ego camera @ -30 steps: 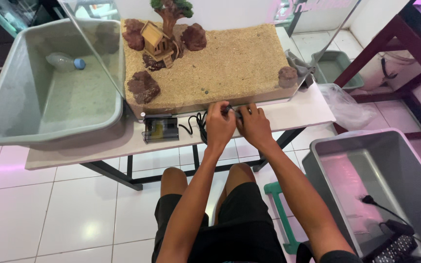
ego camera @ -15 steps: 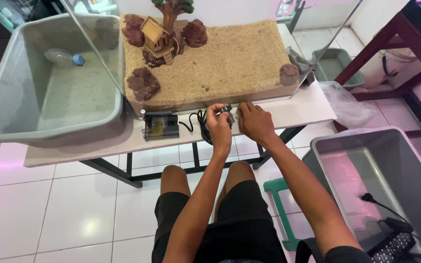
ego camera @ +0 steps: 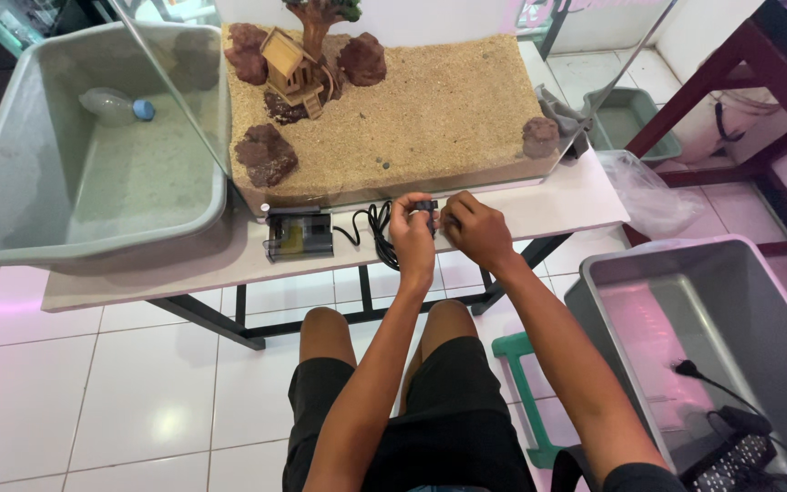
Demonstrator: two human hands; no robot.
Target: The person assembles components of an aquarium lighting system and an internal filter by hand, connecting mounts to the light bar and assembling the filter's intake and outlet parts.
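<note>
I had both hands up at the front edge of the white table (ego camera: 548, 205), just in front of the glass tank (ego camera: 393, 187). My left hand (ego camera: 412, 232) was curled round a small dark part (ego camera: 424, 207), thumb and fingers pinched on it, and my right hand (ego camera: 474, 230) met it from the other side, fingertips closed on the same piece, so the two hands were pressed close together over it. I judged that hold as a steadying one: one hand kept the part fixed while the other worked at it (what exactly the fingers did there was hidden behind the knuckles).

A black cable (ego camera: 371, 228) ran in loose loops from the part across the tabletop to a small black box-shaped device (ego camera: 298, 235), which lay flat just beside the tank's front wall, near enough for the lead to stay slack.

Inside the tank sat a bed of sand (ego camera: 430, 100), brown rocks (ego camera: 266, 155) and a little wooden house (ego camera: 289, 64). A grey tub (ego camera: 11, 228) with a plastic bottle (ego camera: 116, 105) in it rested on the table's left end, and another grey tub (ego camera: 612, 292) stood on the floor by my right knee.
</note>
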